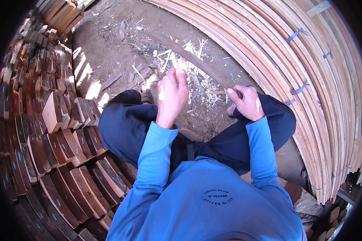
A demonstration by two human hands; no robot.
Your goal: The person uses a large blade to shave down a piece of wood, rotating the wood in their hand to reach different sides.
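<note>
My left hand is closed around a short piece of pale wood, whose upper end sticks out past the thumb. In my right hand, the fingers wrap round the near end of a long brown machete. Its blade slants up and to the left, passing just beyond the pale wood. Whether the blade touches the wood, I cannot tell. The machete's handle is mostly hidden in my fist. Below the blade, pale wood shavings cover the ground between my feet.
Stacked reddish-brown boards rise close on my left, their ends toward me. Long bundled wood strips, bound with blue ties, curve along the right side. Bark and wood scraps litter the dirt ground ahead.
</note>
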